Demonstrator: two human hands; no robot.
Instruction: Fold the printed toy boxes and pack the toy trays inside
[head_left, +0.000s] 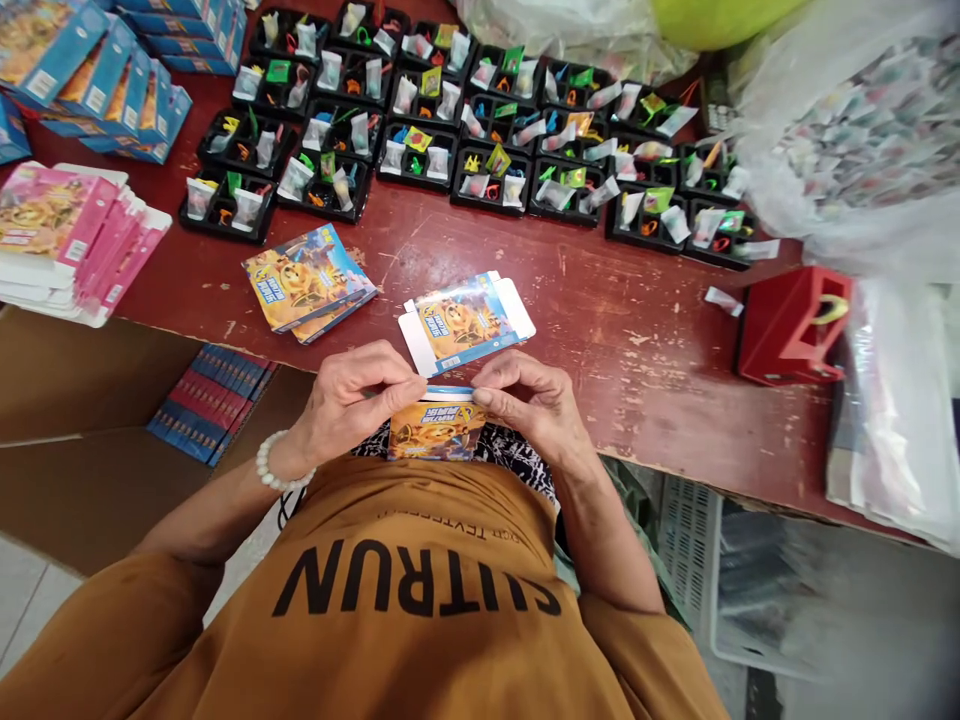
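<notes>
A small printed cardboard box is held upright at the table's front edge, its orange-and-blue picture side facing me. My left hand pinches the left end of its white-edged top flap between thumb and fingertips. At the flap's right end, my right hand pinches in the same way. Just beyond my fingers lies a flat box blank with white end flaps spread. To its left, a couple of closed printed boxes are stacked askew. The inside of the held box is hidden.
Rows of black compartment trays with small packets line the back. Blue boxes and pink box blanks are piled left. A red tape dispenser and packet-filled bag stand right. Below left, a carton holds boxes.
</notes>
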